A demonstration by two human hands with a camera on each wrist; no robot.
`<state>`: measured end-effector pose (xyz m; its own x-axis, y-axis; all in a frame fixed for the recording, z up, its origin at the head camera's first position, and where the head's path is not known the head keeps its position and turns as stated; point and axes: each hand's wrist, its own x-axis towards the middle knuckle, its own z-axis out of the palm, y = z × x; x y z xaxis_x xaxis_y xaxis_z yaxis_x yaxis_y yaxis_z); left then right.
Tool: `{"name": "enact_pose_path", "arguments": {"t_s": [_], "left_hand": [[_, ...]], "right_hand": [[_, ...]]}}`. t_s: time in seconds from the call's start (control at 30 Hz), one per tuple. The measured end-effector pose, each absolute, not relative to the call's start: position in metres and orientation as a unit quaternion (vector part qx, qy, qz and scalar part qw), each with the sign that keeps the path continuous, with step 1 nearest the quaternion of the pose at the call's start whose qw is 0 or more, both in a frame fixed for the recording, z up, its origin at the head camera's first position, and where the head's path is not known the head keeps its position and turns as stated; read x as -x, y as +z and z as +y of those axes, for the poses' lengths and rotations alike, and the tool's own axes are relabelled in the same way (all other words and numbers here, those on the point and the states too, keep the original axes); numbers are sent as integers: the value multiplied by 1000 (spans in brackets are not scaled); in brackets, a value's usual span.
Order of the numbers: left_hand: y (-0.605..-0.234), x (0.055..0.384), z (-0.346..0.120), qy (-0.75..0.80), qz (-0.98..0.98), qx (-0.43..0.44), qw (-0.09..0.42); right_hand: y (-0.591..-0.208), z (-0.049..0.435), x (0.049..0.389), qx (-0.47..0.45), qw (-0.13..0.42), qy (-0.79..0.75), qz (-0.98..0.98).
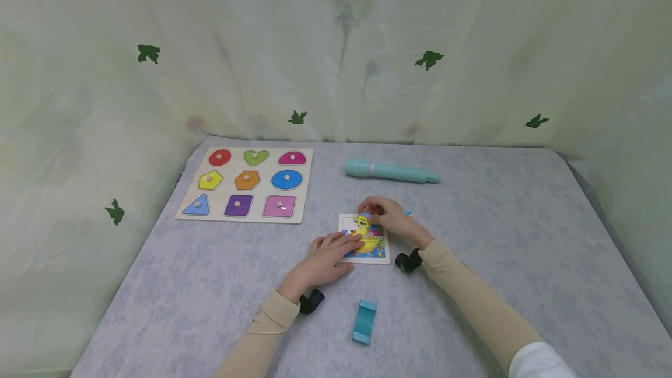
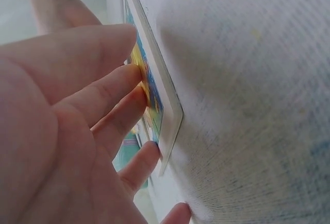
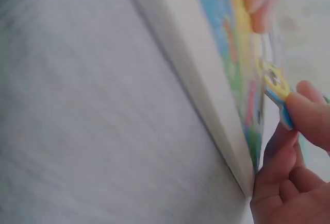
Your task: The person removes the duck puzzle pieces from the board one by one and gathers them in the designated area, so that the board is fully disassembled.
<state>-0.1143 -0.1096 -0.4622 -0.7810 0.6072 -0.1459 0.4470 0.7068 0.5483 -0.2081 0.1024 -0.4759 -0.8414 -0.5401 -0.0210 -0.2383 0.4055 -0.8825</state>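
A small square jigsaw puzzle in a pale frame (image 1: 367, 261) lies on the table, showing a yellow duck on a blue background. The left hand (image 1: 326, 258) lies across its left side with fingers fairly straight, and in the left wrist view several fingertips (image 2: 133, 72) rest on the picture. At the upper right of the frame, the right hand (image 1: 391, 219) pinches a puzzle piece (image 3: 277, 83) between thumb and finger. This piece has a yellow face with a dark eye and a blue edge; it is tilted up from the picture. A pale gap shows at the puzzle's upper left.
At the left stands out a peg board (image 1: 308, 191) with coloured shapes and knobs. A turquoise stick-like object (image 1: 392, 171) lies behind the puzzle, and a teal bracket-shaped piece (image 1: 364, 322) lies in front. Behind the right wrist, a small blue tip (image 1: 408, 213) shows. Fabric hangs around the table.
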Motion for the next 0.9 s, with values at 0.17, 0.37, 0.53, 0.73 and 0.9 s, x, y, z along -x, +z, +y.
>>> {"name": "enact_pose_path", "arguments": {"t_s": [0.17,0.37,0.53,0.73,0.9], "left_hand": [[-463,115,-109,245,912,-286,163],[-463,114,-109,246,912,-285,164],[-462,113,-110,254,910,-287,158],[-462,113,-110,265,906,-290,155],[-463,113,-110,265,906,-291,154]], "right_hand": [[-470,119,212,185,177,-552,793],[-463,157,216,126,179,-554,803],[-461,192,217,111,180,-526,823],[-458,212,215,85,194,-481,851],[-461,213,215,87,192,-445,870]]}}
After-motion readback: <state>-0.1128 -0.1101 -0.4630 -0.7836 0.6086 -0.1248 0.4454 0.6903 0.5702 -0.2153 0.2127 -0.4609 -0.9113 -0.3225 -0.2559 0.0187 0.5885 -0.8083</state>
